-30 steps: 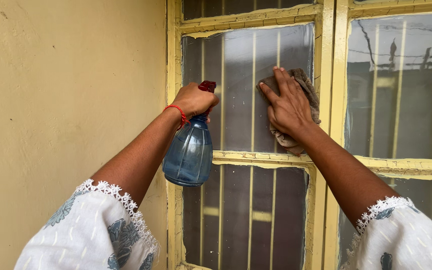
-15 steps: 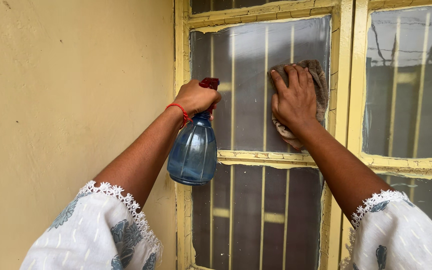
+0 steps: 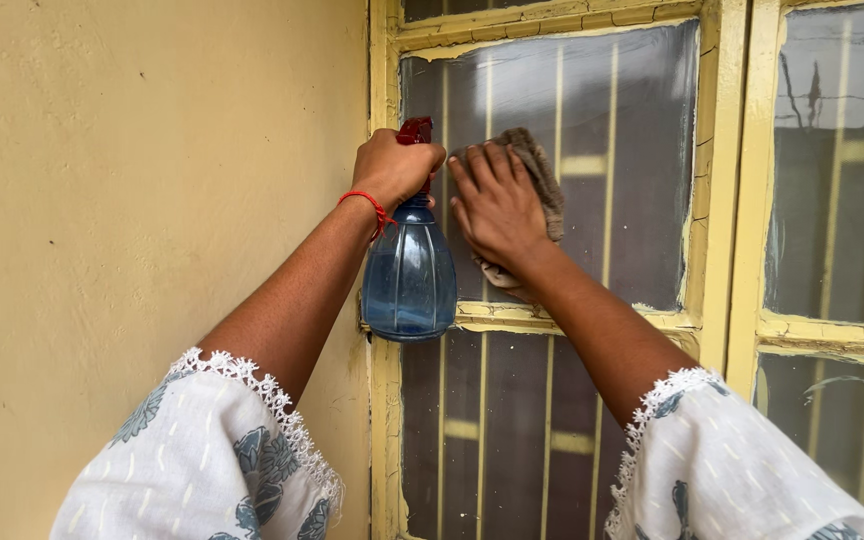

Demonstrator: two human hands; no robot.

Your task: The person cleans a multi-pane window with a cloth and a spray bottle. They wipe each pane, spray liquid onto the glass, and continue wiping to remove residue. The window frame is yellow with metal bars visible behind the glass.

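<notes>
Upright, spray bottle (image 3: pixel 409 270) hangs from left hand (image 3: pixel 392 166), nozzle toward glass (image 3: pixel 642 180).

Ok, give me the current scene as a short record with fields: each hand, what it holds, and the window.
left hand: gripping the red trigger head of a blue spray bottle, bottle upright
right hand: flat on a brown cloth, pressed to the glass pane
window frame: yellow, paint cracked and peeling
wall: plain beige, left of the window

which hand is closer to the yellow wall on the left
Left. The left hand grips the blue spray bottle at the window frame's edge beside the wall; the right hand presses a brown cloth on the pane, farther away.
</notes>
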